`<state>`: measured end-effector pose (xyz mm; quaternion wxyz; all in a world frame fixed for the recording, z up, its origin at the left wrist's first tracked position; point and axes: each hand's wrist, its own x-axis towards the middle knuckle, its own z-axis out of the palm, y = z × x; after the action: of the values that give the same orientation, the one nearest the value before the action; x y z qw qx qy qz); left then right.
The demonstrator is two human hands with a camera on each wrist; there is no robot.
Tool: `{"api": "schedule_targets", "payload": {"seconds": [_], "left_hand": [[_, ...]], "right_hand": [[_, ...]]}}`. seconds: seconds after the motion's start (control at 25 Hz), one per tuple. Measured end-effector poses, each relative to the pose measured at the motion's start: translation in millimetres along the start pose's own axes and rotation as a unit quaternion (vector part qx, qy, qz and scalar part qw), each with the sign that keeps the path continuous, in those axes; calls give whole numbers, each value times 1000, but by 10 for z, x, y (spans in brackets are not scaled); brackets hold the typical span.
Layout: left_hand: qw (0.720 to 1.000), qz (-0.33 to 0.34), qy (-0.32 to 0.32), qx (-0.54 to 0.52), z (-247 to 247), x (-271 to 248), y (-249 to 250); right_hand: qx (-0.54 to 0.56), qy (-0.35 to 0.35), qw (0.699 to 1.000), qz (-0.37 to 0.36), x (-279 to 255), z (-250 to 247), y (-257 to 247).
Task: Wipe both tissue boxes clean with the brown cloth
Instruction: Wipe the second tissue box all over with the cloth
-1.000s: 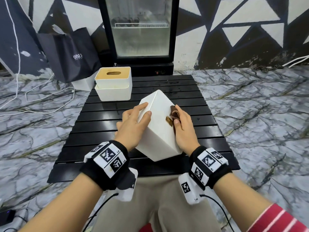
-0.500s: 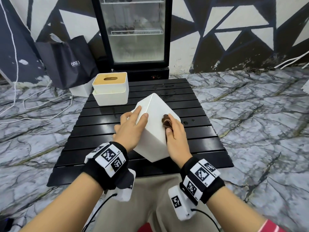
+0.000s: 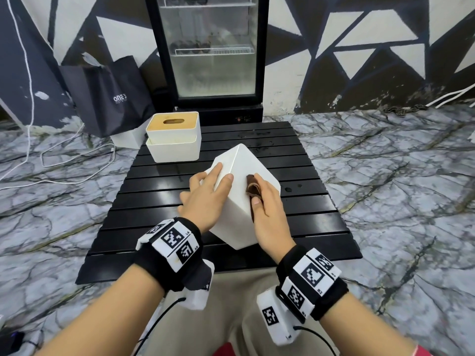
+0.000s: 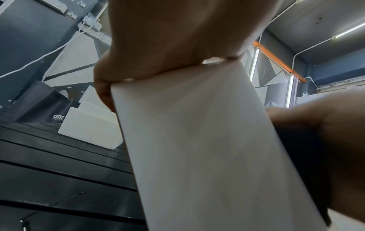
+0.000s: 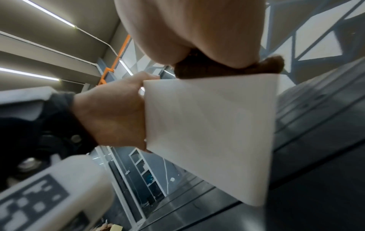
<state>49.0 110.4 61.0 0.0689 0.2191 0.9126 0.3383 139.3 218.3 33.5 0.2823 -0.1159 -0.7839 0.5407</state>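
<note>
Over marble floor (image 3: 385, 176) — black slatted table (image 3: 154, 201), tissue box (image 3: 244, 163)

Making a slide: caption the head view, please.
The left hand holds a tilted white tissue box over the black slatted table while the right hand presses the brown cloth against it.

You have a black slatted tabletop (image 3: 144, 217) before you, with a few water drops (image 3: 288, 189) on its right side. It stands on a marbled grey floor (image 3: 385, 176). Beyond it are a glass-door fridge (image 3: 213, 73), a black paper bag (image 3: 113, 98) and white cables (image 3: 32, 93).
</note>
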Motion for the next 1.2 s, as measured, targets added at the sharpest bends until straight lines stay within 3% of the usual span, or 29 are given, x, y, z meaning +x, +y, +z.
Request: {"api": "schedule_targets", "payload": {"seconds": [0.16,0.4,0.56,0.76,0.96,1.2], "left_hand": [[1000,8,-10,8,1,-9,-4],[995,-50,8,-90,-70,-139,130],[994,-46,7,-97,-91,-171,162],[997,-43,-4,-66,-76,-174,178],[996,-22,-3,-92,-58,-153,189],[996,-30,-9,-87,-76,-146,199]], "right_hand": [[15,-28,999,-32,22,97,-178],[9,-20,999,-23,-7,66,-122],[9,-49,996,-71,74,103,-218],[-5,-33,998,-51,205,13,-57],[12,-35,995,-90,183,42,-120],[-4,-27,999,-45,473,-78,-39]]}}
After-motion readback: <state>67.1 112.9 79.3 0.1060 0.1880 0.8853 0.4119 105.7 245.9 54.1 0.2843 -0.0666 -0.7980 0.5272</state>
